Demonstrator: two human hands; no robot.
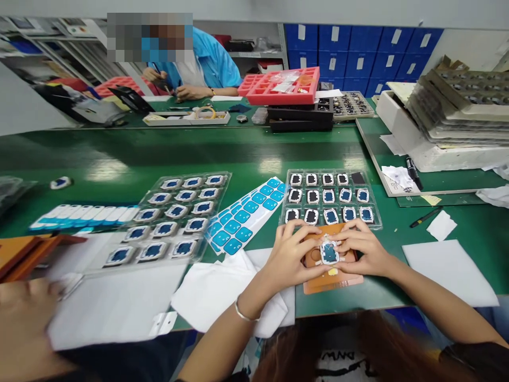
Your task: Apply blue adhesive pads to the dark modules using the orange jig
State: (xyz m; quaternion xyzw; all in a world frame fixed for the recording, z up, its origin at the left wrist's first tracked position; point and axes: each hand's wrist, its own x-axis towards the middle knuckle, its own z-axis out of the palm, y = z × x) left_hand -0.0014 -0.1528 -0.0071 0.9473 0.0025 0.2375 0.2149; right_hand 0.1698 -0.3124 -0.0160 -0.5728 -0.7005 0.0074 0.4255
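My left hand (292,253) and my right hand (366,248) close in from both sides on a small rounded-square part (330,253), like a smartwatch case, with a white rim and dark blue face. Under it lies an orange plate (332,285), flat near the table's front edge. My thumbs are near the part's lower edge, fingers curled at its sides and top. Just beyond my hands, a clear tray (324,178) holds rows of similar parts, some black-faced, some blue. A sheet of blue stickers (242,217) lies left of that tray.
Another clear tray (167,213) of parts stands left. White cloth (214,292) and white foam (449,270) flank my arms. A co-worker's blurred hand (27,318) is at far left, near orange plates (24,254). Another person (214,58) sits opposite, behind red trays (282,87).
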